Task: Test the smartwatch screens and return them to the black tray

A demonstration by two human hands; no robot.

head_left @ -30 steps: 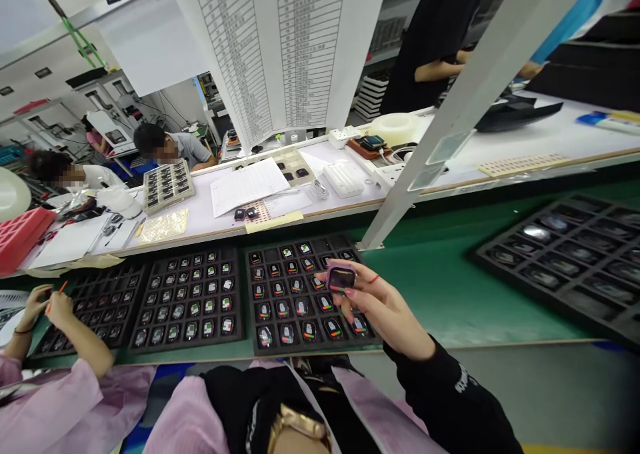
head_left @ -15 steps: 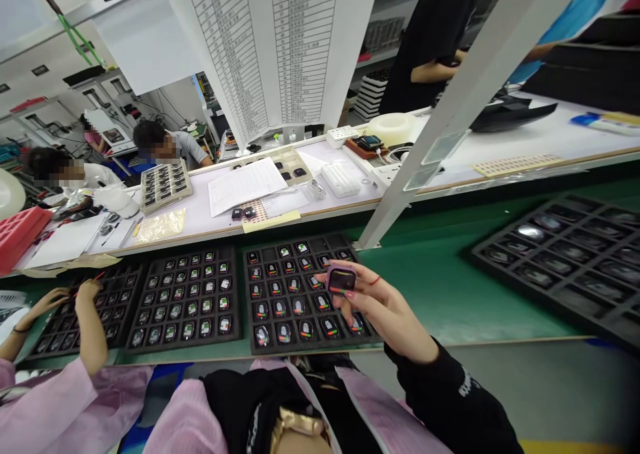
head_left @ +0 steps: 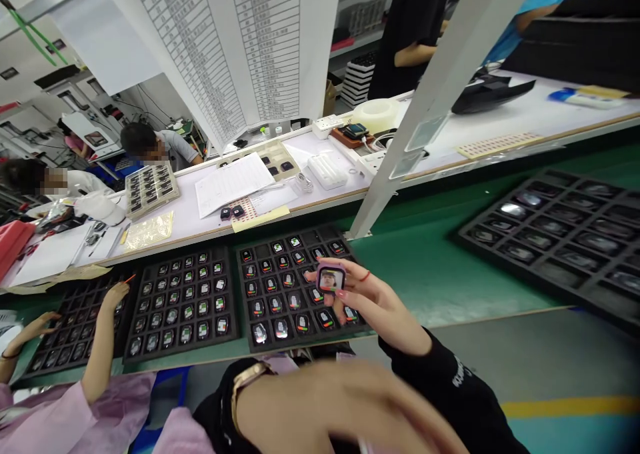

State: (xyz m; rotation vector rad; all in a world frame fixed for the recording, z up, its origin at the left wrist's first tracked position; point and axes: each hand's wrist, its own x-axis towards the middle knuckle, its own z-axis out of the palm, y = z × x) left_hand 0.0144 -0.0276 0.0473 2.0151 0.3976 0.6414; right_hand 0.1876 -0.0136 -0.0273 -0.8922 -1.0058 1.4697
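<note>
My right hand (head_left: 373, 301) holds a small pink-cased watch body (head_left: 331, 279) by its edges, screen towards me, over the right side of a black tray (head_left: 255, 249) filled with several lit watch bodies. My left hand (head_left: 330, 404) is blurred at the bottom of the view, close to my body, with a gold wristwatch (head_left: 240, 384) on the wrist; what its fingers do cannot be made out.
A second black tray (head_left: 183, 301) and a third (head_left: 75, 321) lie to the left on the green belt (head_left: 450, 267); a co-worker's hands (head_left: 113, 294) reach into the third. Another tray (head_left: 555, 231) lies at right. A white post (head_left: 400, 147) rises behind. A bench with papers (head_left: 233, 184) runs beyond.
My left hand has risen into view at the bottom. The watch screen in my right hand now shows a picture. The co-worker's hands moved forward onto the left tray.
</note>
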